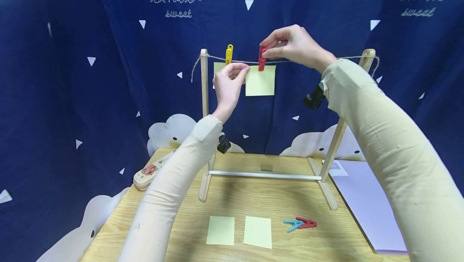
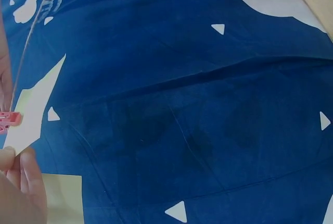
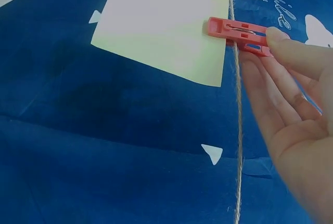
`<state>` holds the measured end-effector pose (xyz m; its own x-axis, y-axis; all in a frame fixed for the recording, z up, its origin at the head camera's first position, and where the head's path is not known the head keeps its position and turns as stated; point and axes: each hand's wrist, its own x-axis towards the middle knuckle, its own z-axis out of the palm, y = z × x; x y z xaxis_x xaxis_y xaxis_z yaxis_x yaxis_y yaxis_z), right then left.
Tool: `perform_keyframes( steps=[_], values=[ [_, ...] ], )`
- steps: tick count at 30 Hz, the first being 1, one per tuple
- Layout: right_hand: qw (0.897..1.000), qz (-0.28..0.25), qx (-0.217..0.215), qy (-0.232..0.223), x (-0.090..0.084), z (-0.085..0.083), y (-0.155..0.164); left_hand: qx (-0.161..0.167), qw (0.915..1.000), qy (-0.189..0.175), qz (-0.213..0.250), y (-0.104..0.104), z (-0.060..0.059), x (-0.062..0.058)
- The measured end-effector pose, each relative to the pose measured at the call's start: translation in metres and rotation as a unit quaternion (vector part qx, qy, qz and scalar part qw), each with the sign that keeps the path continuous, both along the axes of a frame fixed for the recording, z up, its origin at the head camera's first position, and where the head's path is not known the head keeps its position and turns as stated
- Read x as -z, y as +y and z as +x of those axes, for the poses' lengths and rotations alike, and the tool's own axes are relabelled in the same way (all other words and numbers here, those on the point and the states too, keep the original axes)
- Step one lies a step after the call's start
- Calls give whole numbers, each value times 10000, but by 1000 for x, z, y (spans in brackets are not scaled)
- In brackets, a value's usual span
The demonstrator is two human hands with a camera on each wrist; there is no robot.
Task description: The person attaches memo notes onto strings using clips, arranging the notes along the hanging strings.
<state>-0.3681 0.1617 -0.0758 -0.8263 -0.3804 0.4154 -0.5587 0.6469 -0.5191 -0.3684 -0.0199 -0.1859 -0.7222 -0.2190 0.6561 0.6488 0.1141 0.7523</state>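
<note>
A string (image 1: 308, 60) runs across the top of a wooden rack (image 1: 204, 113). A red peg (image 1: 262, 58) clips a yellow note (image 1: 261, 82) to it. My right hand (image 1: 265, 50) pinches the top of that peg between thumb and forefinger. My left hand (image 1: 243, 69) pinches the note's upper left corner. A yellow peg (image 1: 229, 54) holds a second note, mostly hidden behind my left hand. The right wrist view shows the red peg (image 3: 239, 34) on the note (image 3: 161, 26), with my fingers (image 3: 291, 73) on it. The left wrist view shows the note (image 2: 34, 104) edge-on.
On the table (image 1: 188, 209) lie two loose yellow notes (image 1: 220, 230) (image 1: 257, 231), a blue peg (image 1: 293, 225) and a red peg (image 1: 308, 223). A lilac sheet (image 1: 366, 201) lies at the right, a pale case (image 1: 148, 173) at the left. A dark blue curtain (image 1: 108, 72) hangs behind.
</note>
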Motion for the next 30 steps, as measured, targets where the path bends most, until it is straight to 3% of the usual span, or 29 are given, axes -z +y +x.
perform_keyframes(
  steps=[16,30],
  values=[
    [9997,206,128,-83,2,2,0,21,9999,100,30,0,1,2],
    [9988,357,272,179,1,8,4,187,9997,30,162,-4,4,20]
  ],
)
